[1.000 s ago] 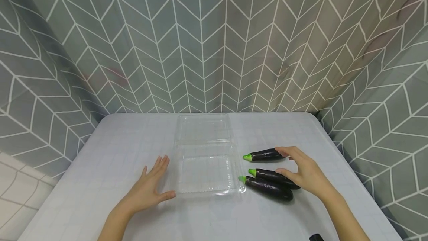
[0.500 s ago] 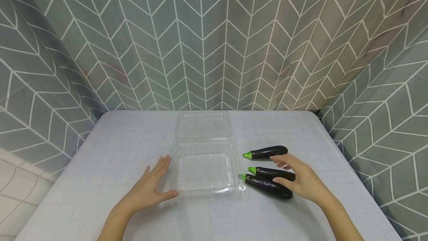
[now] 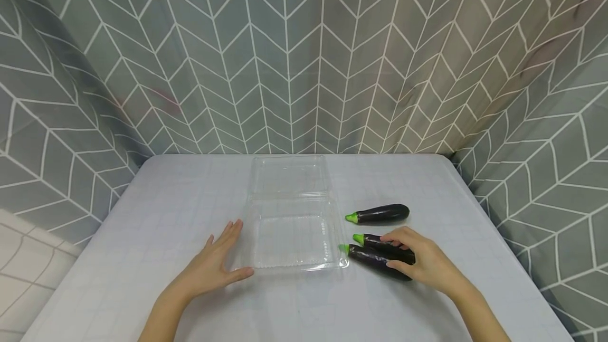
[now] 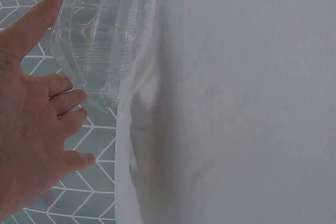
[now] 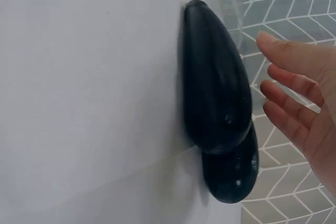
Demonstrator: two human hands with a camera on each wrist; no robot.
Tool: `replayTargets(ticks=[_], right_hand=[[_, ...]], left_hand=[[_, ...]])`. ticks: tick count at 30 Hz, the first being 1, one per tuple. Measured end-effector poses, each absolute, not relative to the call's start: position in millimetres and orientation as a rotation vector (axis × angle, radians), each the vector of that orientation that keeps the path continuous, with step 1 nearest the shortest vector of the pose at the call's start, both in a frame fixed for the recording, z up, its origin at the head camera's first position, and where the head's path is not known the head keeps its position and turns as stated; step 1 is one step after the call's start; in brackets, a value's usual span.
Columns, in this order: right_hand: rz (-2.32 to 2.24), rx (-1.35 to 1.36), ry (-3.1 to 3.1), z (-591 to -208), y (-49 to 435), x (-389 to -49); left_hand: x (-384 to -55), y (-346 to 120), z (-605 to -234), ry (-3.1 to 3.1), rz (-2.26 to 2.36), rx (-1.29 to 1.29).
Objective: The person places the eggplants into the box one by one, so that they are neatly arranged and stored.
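Note:
A clear plastic clamshell box (image 3: 292, 241) lies with its lid (image 3: 290, 176) folded back on the white table. My left hand (image 3: 209, 268) is spread at the box's left side; in the left wrist view its thumb and fingertips are at the box's edge (image 4: 65, 51). To the right of the box are three dark eggplants with green stems. Two, a middle eggplant (image 3: 372, 240) and a near eggplant (image 3: 372, 260), lie side by side; the far eggplant (image 3: 386, 214) lies apart. Over the near pair hovers my right hand (image 3: 425, 263), fingers loosely bent; a gap shows between it and the eggplants (image 5: 215, 82) in the right wrist view.
The white tablecloth (image 3: 304, 310) spreads around the box and eggplants. Grey chevron-patterned curtains (image 3: 304, 57) stand behind the table and along both sides. White tile-patterned cloth (image 3: 33, 273) is at the lower left.
My right hand has moved from the far eggplant toward the near pair, down and slightly left. My left hand has barely moved. The dark object at the bottom edge has left the view.

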State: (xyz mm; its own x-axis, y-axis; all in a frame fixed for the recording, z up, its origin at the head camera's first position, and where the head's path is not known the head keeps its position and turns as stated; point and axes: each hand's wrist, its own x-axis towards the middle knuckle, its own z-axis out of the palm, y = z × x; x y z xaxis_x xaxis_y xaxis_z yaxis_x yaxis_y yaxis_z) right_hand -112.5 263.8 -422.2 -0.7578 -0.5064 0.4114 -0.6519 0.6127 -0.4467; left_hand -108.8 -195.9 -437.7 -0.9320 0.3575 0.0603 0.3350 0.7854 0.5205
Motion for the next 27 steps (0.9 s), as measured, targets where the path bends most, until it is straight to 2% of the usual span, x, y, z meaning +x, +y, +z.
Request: replayTargets(ticks=[12, 27], right_hand=[[0.725, 0.901, -2.685, -435.7, 263.8, -107.3], [0.346, 0.740, -2.895, -429.3, 248.3, -94.1]], left_hand=[[-109.5, -196.1, -437.8, 2.920, 0.843, 0.555], [-108.8, -195.9, -438.4, 2.912, 0.863, 0.541]])
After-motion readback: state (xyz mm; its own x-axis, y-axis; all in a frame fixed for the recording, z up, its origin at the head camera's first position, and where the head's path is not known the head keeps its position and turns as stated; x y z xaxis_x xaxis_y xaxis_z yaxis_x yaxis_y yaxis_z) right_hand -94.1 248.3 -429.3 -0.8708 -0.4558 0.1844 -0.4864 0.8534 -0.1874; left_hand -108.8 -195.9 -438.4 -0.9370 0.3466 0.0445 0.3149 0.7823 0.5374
